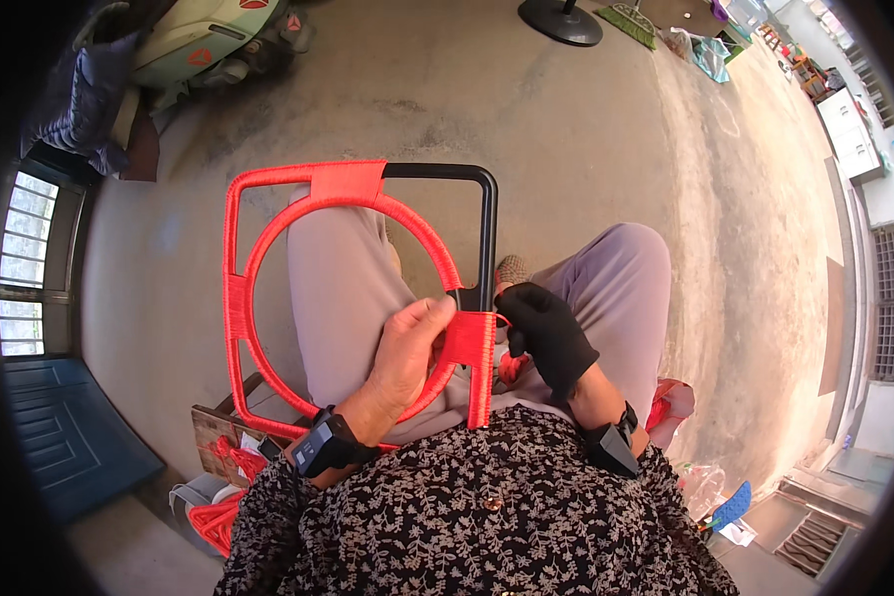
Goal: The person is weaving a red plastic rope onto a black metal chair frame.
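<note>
One left hand (pixel 407 348) pinching red-wrapped frame (pixel 348 182), gloved right hand (pixel 548 338) curled on red cord (pixel 503 319), clear bag (pixel 703 487), contents indistinct

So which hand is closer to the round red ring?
Left. The left hand is right at the red ring's edge; the gloved right hand is just outside the frame, farther right.

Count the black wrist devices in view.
2. One wrist device is strapped on just behind the bare left hand; the other wrist device sits just behind the gloved right hand. No more show.
</note>
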The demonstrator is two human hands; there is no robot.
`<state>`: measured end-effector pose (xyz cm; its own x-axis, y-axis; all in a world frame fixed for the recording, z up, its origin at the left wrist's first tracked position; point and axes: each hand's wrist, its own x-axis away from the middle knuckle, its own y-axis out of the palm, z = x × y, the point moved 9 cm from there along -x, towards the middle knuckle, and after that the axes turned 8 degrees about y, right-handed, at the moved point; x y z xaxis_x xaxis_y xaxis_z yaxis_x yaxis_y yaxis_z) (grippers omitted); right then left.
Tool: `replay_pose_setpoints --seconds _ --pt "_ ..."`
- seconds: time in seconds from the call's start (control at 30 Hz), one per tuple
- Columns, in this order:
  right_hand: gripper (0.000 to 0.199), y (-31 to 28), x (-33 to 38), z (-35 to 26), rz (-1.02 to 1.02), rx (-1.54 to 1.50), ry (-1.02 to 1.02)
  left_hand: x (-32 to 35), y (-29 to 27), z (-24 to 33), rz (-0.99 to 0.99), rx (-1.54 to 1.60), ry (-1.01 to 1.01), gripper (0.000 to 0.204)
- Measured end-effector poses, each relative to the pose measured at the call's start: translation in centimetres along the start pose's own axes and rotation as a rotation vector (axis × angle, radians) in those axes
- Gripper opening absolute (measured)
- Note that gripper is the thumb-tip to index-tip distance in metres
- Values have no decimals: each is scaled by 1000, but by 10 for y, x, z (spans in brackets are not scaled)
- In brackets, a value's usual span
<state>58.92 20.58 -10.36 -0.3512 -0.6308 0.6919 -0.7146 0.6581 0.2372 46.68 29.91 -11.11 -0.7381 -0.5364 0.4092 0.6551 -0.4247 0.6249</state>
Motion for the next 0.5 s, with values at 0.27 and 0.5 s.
replay_pose_setpoints --seconds 0.27,0.5 --pt "20 27 -5 0 -226 169 31 -2 11 -4 -31 60 -88 18" --pt "20 33 -9 8 -287 47 91 0 13 0 -32 47 -73 11"
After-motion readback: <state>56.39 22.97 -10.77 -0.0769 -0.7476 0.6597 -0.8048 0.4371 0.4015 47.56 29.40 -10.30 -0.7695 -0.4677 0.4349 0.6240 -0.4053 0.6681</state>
